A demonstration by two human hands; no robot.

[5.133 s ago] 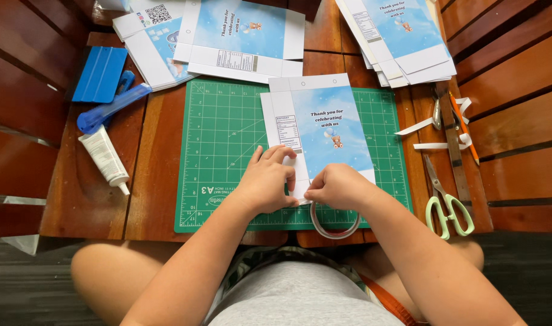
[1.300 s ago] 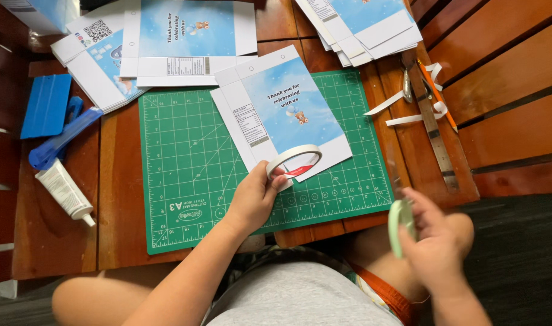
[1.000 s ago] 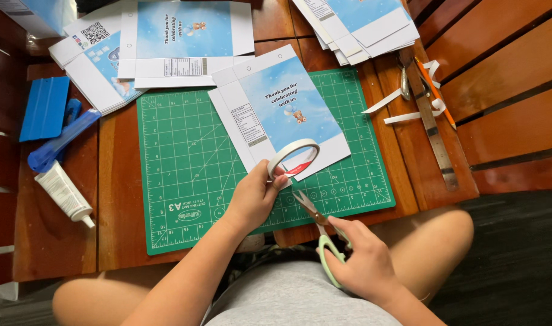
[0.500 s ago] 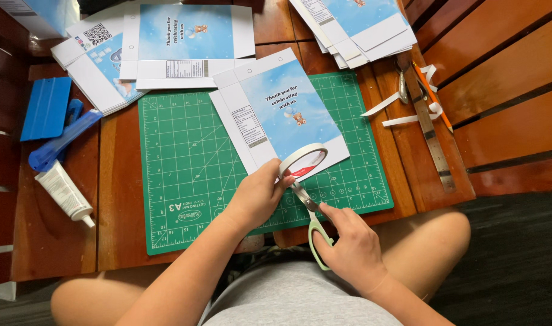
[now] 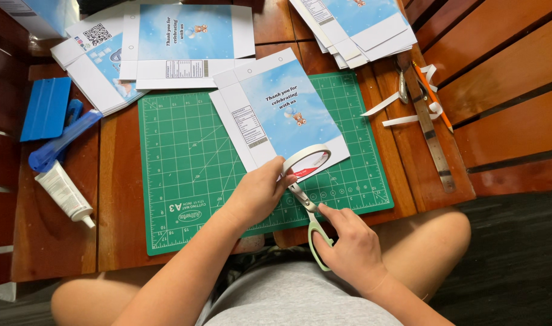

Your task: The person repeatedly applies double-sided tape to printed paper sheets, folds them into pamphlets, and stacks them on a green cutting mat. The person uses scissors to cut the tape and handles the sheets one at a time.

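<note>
Over the last half second the right hand (image 5: 348,247) closed the pale-green-handled steel scissors (image 5: 309,211) further in on the white ring-shaped roll of tape (image 5: 306,162), blades now just beneath it, so a cut looked imminent. The left hand (image 5: 258,193) was clamped on the roll's near edge, over the glossy blue-and-white printed card box blank (image 5: 282,115) lying flat on the gridded green rubbery cutting mat (image 5: 185,157), near side of the wooden table (image 5: 119,199); the right hand's fingers were closed through the scissor loops.

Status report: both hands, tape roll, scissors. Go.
Left hand holds tape roll over printed sheet. Right hand holds scissors, blades at the roll. Nothing in the way on green mat.
</note>
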